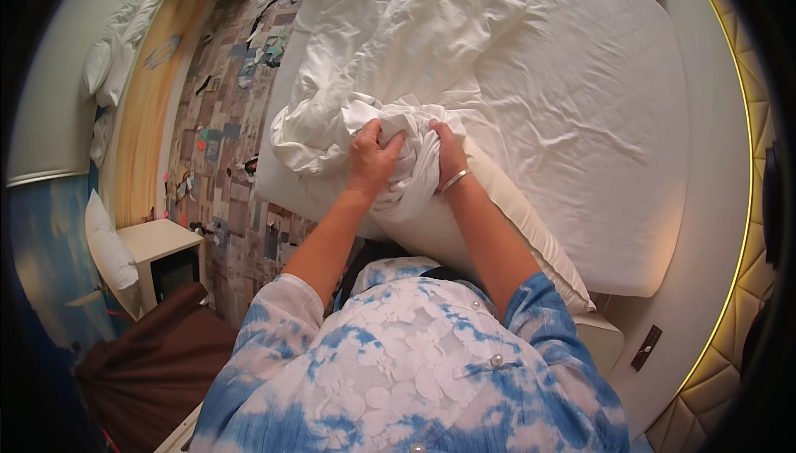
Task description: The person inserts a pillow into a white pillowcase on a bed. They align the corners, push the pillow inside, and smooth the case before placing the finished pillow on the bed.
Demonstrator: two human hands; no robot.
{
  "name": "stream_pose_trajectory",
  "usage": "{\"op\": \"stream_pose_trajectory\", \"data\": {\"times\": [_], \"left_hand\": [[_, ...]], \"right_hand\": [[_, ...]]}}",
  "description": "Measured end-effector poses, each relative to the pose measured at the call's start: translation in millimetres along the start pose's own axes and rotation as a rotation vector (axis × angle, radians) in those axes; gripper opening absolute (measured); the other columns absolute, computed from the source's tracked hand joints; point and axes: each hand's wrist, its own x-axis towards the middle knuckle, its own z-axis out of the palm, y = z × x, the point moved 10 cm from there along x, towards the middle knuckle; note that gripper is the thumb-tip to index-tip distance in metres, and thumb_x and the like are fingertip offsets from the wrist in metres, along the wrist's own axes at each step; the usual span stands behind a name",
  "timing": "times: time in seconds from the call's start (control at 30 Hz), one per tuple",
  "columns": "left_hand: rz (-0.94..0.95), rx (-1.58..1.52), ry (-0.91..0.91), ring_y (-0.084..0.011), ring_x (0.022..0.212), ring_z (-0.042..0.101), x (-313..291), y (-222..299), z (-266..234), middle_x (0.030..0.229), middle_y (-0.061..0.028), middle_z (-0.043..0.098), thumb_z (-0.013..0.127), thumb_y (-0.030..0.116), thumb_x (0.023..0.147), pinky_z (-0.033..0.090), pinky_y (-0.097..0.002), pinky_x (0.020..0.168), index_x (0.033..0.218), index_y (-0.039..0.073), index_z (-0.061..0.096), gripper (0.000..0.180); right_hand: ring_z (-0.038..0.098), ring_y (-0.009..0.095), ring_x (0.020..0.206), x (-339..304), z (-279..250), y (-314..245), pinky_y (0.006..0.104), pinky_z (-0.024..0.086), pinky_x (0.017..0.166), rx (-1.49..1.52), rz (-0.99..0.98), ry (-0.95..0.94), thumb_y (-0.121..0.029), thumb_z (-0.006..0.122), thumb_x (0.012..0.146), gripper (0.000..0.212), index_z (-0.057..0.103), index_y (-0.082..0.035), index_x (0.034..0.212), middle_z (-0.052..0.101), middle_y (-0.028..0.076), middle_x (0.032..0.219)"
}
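Note:
A crumpled piece of white bed linen [414, 30] spreads over the left and far part of the bed, its near end gathered into thick folds. My left hand [375, 157] is closed on these folds, thumb and fingers pinching the cloth. Close by on the right, my right hand [449, 154] grips a bunched length of the same linen, and a bracelet circles that wrist. Below the right forearm lies a white pillow [531, 237] along the near edge of the mattress. Whether the linen is a duvet cover or a sheet, I cannot tell.
The mattress [580, 121] has a wrinkled white fitted sheet. Small scraps and bits litter the patchwork-patterned floor [224, 146] at left. A white nightstand [162, 241], another pillow [108, 241] and brown cloth [157, 353] are at lower left. A padded, gold-edged panel [730, 304] stands at right.

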Motion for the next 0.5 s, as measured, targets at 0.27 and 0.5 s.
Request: {"op": "stream_pose_trajectory", "data": {"times": [0.27,0.5], "left_hand": [[0.071,-0.397,0.115,-0.0169,0.060,0.054,15.2,17.1,-7.5,0.069,-0.0079,0.062,0.072,0.014,0.081,0.045,-0.0310,0.059,0.082,0.001,0.060,0.018],[0.101,-0.159,0.041,-0.0205,0.063,0.058,61.7,28.2,18.9,0.073,-0.0109,0.065,0.069,0.019,0.081,0.047,-0.0308,0.063,0.088,-0.001,0.063,0.022]], "right_hand": [[0.063,0.031,0.097,14.6,-90.8,-60.6,0.0458,0.051,0.089,0.090,0.024,0.121,-0.023,0.047,0.092,0.036,0.056,0.004,0.114,0.064,0.019,0.109],[0.065,0.029,0.090,-58.6,-152.6,-35.6,0.0422,0.053,0.085,0.203,-0.015,0.115,-0.027,0.046,0.098,0.034,0.055,0.003,0.111,0.065,0.016,0.103]]}}
